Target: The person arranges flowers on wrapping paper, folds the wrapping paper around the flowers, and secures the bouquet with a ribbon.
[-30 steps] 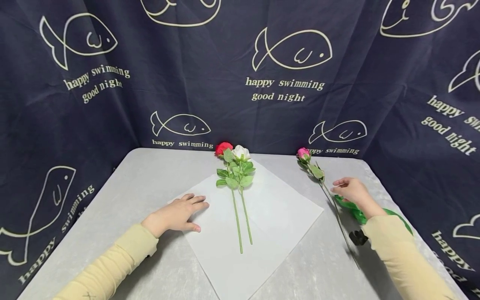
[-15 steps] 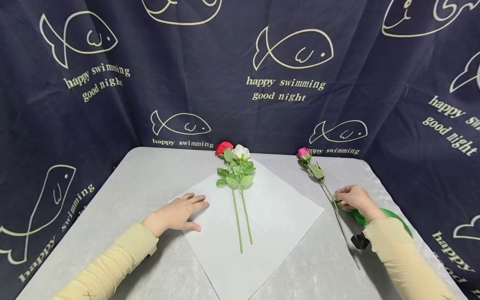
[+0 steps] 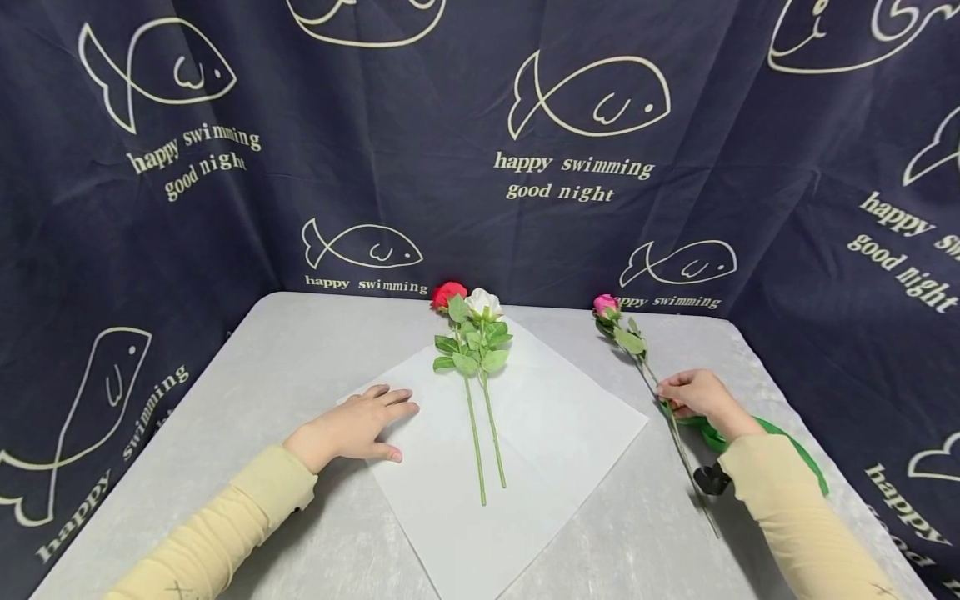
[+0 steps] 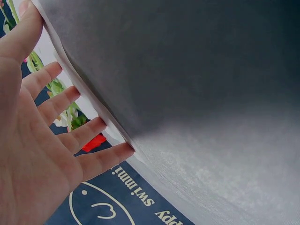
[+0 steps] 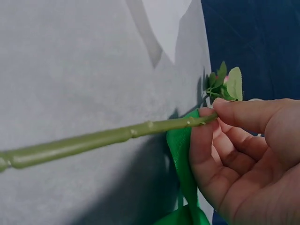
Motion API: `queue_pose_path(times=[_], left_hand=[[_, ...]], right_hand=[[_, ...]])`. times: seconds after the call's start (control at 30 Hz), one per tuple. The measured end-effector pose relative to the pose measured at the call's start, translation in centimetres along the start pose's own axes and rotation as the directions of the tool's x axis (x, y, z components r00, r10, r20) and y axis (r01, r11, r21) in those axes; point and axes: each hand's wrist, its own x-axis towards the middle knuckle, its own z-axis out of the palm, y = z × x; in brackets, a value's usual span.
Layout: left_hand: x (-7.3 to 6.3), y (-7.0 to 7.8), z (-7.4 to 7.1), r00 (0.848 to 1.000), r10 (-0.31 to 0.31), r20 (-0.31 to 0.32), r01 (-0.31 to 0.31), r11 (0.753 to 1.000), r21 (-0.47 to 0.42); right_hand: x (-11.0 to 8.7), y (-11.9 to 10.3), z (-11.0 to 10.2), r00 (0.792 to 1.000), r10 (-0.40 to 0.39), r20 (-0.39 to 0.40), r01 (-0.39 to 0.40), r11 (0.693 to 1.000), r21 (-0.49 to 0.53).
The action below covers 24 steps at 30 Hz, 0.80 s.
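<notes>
My right hand (image 3: pixel 703 398) pinches the stem of a pink rose (image 3: pixel 607 306) between thumb and fingertips. The right wrist view shows the green stem (image 5: pixel 93 144) running out toward the camera, its leaves (image 5: pixel 234 83) beyond the hand. Bunched under that hand is a green ribbon (image 5: pixel 183 159). My left hand (image 3: pixel 358 426) rests with spread fingers on the left edge of a white paper sheet (image 3: pixel 570 417); its fingertips lie along that edge in the left wrist view. On the sheet lie a red rose (image 3: pixel 448 295) and a white rose (image 3: pixel 484 304), side by side with stems toward me.
A grey table (image 3: pixel 300 333) carries everything. Dark blue curtains with fish drawings (image 3: pixel 585 100) enclose its back and sides. A small black object (image 3: pixel 711 480) shows by the right sleeve. The ribbon trails along the right side of the table.
My right hand has come down and slightly left, from above the ribbon to the pink rose's stem, and now pinches it. The rose has shifted slightly. My left hand stays in place.
</notes>
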Motion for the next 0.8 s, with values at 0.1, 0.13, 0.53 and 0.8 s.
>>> queue_pose_path(times=[0.1,0.13,0.53,0.8], left_hand=[[0.0,0.0,0.0,1.0,-0.001,0.001,0.001,1.0,-0.001],[0.0,0.0,0.0,1.0,-0.002,0.0,0.002,1.0,0.0],[-0.1,-0.1,0.0,1.0,0.003,-0.007,-0.003,1.0,0.003],[0.0,-0.1,0.0,0.999,0.024,-0.026,-0.024,1.0,0.01]], right_hand=[[-0.1,-0.4,0.0,1.0,-0.008,0.001,0.008,1.0,-0.002],[-0.1,-0.6,0.0,1.0,-0.007,0.001,0.007,1.0,0.0],[-0.7,-2.5,-0.2,0.998,-0.063,-0.008,0.063,0.998,0.005],[-1.2,-4.2,0.1,0.995,-0.103,-0.003,0.103,0.992,0.078]])
